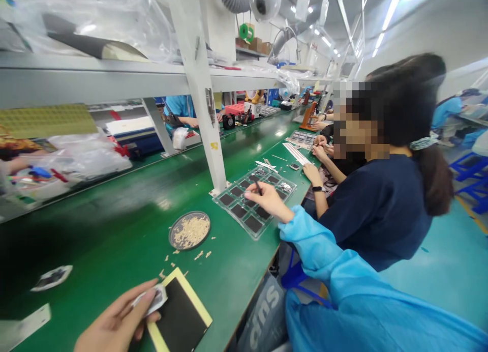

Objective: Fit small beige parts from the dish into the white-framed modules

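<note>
My left hand (122, 316) is closed at the lower left, with thumb and fingers pinching a small flat whitish part (155, 300). Right beside it lies a black sheet on yellow backing (183, 316), partly behind my fingers. My right hand (269, 199), in a blue sleeve, hovers over a clear compartment tray (256, 233) that holds several dark square pieces. A slim dark tool (258, 187) sticks up from its pinched fingers; its lower end is hidden. A round dish (172, 240) of small beige pieces stands between my hands.
Loose beige bits (198, 255) lie near the dish. A white post (208, 113) rises from the green bench (125, 230) behind the tray. A co-worker (377, 204) sits close on my right, hands over the bench. At far left lies another small whitish part (52, 278).
</note>
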Motion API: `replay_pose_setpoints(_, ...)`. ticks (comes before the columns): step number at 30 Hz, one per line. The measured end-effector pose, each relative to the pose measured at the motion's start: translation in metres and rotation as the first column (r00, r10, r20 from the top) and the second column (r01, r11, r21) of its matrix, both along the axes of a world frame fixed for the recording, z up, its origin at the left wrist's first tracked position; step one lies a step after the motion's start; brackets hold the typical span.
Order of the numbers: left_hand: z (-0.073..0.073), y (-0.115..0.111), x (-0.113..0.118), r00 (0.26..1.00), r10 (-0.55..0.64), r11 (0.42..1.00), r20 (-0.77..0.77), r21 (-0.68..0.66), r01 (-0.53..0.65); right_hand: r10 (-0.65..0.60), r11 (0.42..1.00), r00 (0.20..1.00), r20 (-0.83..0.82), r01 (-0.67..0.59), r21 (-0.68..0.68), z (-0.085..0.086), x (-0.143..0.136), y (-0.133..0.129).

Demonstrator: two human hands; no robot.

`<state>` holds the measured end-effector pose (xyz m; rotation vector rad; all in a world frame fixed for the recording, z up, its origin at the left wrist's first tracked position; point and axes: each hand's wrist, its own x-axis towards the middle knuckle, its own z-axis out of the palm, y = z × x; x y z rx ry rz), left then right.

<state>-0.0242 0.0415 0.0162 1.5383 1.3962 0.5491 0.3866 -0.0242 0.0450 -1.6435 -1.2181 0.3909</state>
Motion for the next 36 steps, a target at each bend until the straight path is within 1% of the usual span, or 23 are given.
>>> replay_pose_setpoints(2,0.003,0.000,0.002,1.000,0.022,1.000,0.011,-0.012,-0.022,0.146,0.988,0.983,-0.116,-0.138,0.073,-0.001,-0.035,0.016)
replay_pose_setpoints(4,0.007,-0.002,0.002,0.999,0.019,1.000,0.037,-0.005,-0.019,0.309,0.947,0.919,-0.245,-0.275,0.166,0.004,-0.070,0.034)
replay_pose_setpoints(6,0.010,-0.003,0.002,0.996,0.015,1.000,0.088,0.007,-0.016,0.435,0.899,0.841,-0.320,-0.385,0.210,0.016,-0.102,0.053)
replay_pose_setpoints(8,0.012,-0.005,0.000,0.990,0.017,0.999,0.139,0.037,-0.022,0.518,0.856,0.787,-0.336,-0.480,0.195,0.029,-0.131,0.069)
replay_pose_setpoints(10,0.012,-0.005,-0.002,0.985,0.019,0.996,0.172,0.079,-0.033,0.573,0.818,0.733,-0.365,-0.540,0.199,0.036,-0.154,0.082)
replay_pose_setpoints(11,0.012,-0.005,-0.003,0.982,0.024,0.995,0.188,0.091,-0.041,0.590,0.805,0.709,-0.387,-0.557,0.205,0.037,-0.164,0.086)
replay_pose_setpoints(13,0.011,-0.005,-0.004,0.974,0.044,0.994,0.223,0.090,-0.065,0.593,0.794,0.669,-0.447,-0.577,0.189,0.032,-0.178,0.090)
replay_pose_setpoints(16,0.009,-0.005,-0.003,0.958,0.082,0.992,0.275,0.071,-0.105,0.582,0.760,0.611,-0.537,-0.643,0.094,0.015,-0.187,0.084)
replay_pose_setpoints(20,0.005,-0.006,0.002,0.930,0.136,0.987,0.342,0.038,-0.159,0.616,0.678,0.545,-0.569,-0.735,0.030,-0.004,-0.189,0.070)
replay_pose_setpoints(23,0.004,-0.008,0.003,0.907,0.176,0.981,0.382,0.012,-0.195,0.633,0.642,0.550,-0.546,-0.766,-0.027,-0.008,-0.190,0.065)
replay_pose_setpoints(25,0.004,-0.009,0.003,0.897,0.169,0.981,0.409,0.022,-0.195,0.635,0.626,0.558,-0.534,-0.777,-0.067,-0.008,-0.192,0.064)
replay_pose_setpoints(29,0.008,-0.012,0.002,0.850,0.154,0.983,0.505,0.010,-0.184,0.666,0.572,0.540,-0.514,-0.812,-0.113,-0.007,-0.195,0.061)
replay_pose_setpoints(30,0.008,-0.013,0.002,0.838,0.153,0.983,0.523,0.008,-0.184,0.668,0.570,0.550,-0.501,-0.811,-0.131,-0.007,-0.196,0.060)
replay_pose_setpoints(32,0.009,-0.015,0.001,0.835,0.144,0.982,0.530,0.027,-0.186,0.661,0.585,0.583,-0.472,-0.794,-0.162,-0.009,-0.198,0.058)
replay_pose_setpoints(34,0.010,-0.018,0.000,0.856,0.130,0.979,0.501,0.074,-0.192,0.657,0.601,0.598,-0.460,-0.783,-0.159,-0.011,-0.201,0.056)
replay_pose_setpoints(36,0.011,-0.020,0.000,0.886,0.116,0.974,0.449,0.122,-0.190,0.664,0.603,0.587,-0.463,-0.787,-0.133,-0.013,-0.204,0.054)
